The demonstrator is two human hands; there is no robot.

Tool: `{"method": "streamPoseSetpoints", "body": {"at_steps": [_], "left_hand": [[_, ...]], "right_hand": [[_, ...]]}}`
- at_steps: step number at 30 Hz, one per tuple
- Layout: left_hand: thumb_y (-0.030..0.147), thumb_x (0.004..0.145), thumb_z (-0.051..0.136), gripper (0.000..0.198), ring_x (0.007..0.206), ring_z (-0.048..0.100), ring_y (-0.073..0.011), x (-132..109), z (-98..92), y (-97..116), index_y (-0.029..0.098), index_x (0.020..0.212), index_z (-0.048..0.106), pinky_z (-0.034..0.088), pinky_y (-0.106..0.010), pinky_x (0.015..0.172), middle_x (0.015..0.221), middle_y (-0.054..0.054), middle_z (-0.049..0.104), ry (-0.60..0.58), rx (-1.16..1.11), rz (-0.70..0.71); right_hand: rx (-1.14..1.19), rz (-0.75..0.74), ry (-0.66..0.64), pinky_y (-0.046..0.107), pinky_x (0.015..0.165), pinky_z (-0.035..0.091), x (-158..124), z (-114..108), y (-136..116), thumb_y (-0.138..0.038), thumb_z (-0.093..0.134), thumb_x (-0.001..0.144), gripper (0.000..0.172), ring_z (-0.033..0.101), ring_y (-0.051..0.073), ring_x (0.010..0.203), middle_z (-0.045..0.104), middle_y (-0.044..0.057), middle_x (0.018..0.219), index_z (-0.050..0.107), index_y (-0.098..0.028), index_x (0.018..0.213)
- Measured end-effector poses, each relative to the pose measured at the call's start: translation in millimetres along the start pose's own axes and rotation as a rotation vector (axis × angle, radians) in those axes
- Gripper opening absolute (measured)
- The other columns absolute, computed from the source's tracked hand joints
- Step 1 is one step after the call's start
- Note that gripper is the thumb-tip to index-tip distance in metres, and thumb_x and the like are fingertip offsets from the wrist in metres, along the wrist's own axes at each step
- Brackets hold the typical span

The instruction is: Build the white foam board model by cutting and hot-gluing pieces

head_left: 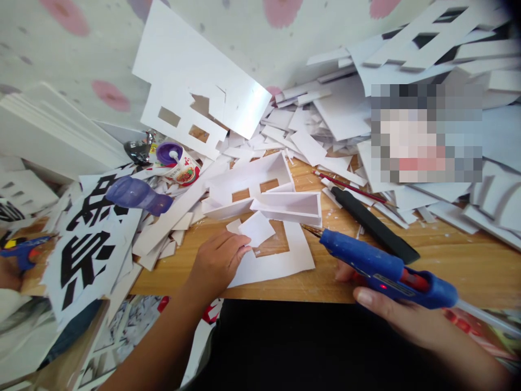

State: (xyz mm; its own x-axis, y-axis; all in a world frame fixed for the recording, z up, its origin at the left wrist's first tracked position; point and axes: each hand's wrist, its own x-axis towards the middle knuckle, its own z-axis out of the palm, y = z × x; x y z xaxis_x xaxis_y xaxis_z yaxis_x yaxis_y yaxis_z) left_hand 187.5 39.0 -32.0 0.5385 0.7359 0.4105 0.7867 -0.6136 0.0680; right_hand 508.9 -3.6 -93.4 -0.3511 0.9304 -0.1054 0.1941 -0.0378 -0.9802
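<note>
My left hand (220, 258) pinches a small white square of foam board (258, 229) by its near left edge. The square is over a flat white frame piece (280, 266) with a cut-out, near the table's front edge. In my right hand (391, 309) is a blue hot glue gun (370, 259), its small light red and a clear glue stick out of its back. The gun's nozzle points left, toward the open white foam-board box (244, 184) with window holes. Against that box's near side lies a narrow white tray-like box (288, 205).
A black-handled tool (370, 220) and a dark red pencil (354, 187) lie right. White offcuts (285, 117) heap behind; a large cut panel (203, 81) leans there. Left are a purple bottle (138, 194), a food cup (185, 169), a lettered sheet (91, 239) and another person's hand (8, 274) by a glue gun.
</note>
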Motion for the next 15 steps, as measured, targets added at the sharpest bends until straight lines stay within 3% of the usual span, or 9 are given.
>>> {"method": "streamPoseSetpoints", "body": {"at_steps": [15], "left_hand": [[0.013,0.088,0.06,0.005,0.075,0.064,-0.0158,-0.1,4.1,0.9,0.016,0.089,0.065,0.051,-0.027,0.07,0.08,-0.005,0.07,0.016,-0.024,-0.023]], "right_hand": [[0.055,0.026,-0.004,0.035,0.082,0.059,-1.4,1.5,2.4,-0.051,0.064,0.081,0.031,0.07,0.025,0.091,0.073,0.007,0.1,0.072,-0.028,0.1]]}}
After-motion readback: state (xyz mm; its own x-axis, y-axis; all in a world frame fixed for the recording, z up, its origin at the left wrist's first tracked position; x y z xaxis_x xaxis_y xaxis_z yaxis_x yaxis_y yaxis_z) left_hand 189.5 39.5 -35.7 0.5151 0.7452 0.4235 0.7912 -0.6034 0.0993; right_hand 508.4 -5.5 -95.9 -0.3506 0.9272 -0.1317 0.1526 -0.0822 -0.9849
